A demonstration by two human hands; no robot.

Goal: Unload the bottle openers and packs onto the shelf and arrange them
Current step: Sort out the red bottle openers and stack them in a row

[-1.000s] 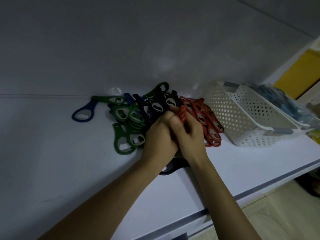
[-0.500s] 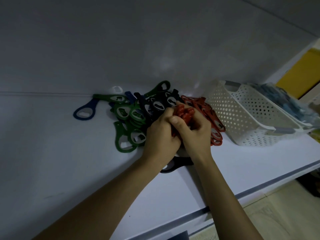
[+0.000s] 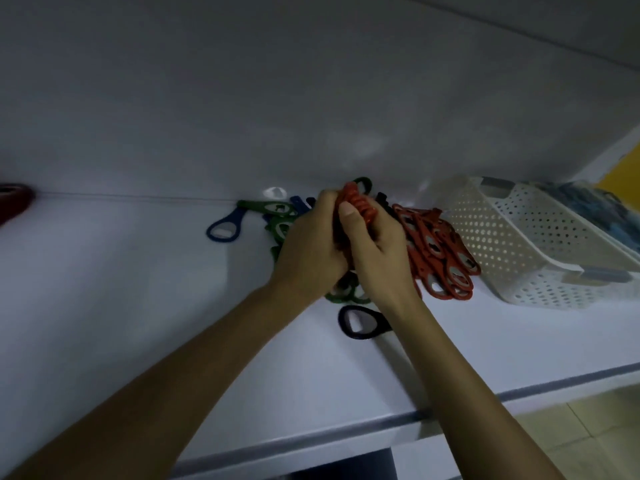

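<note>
Both hands hold a stack of red bottle openers [image 3: 360, 204] lifted above the white shelf [image 3: 121, 306]. My left hand [image 3: 311, 247] grips the stack from the left and my right hand [image 3: 375, 251] grips it from the right, thumb on its edge. More red openers [image 3: 440, 258] lie fanned on the shelf just right of my hands. Green openers [image 3: 266, 209] lie partly hidden under and behind my left hand. A blue opener [image 3: 223, 228] lies apart to the left. A black opener [image 3: 358, 322] lies nearer the front edge by my right wrist.
A white perforated basket [image 3: 519, 244] lies tipped on the shelf at the right, with bluish packs [image 3: 588, 206] behind it. A red object [image 3: 14, 200] sits at the far left by the back wall. The shelf's front edge [image 3: 346, 431] runs below my forearms.
Both hands have gathered red openers into a stack and raised it up off the pile. The view has shifted, bringing a red object into sight at the far left.
</note>
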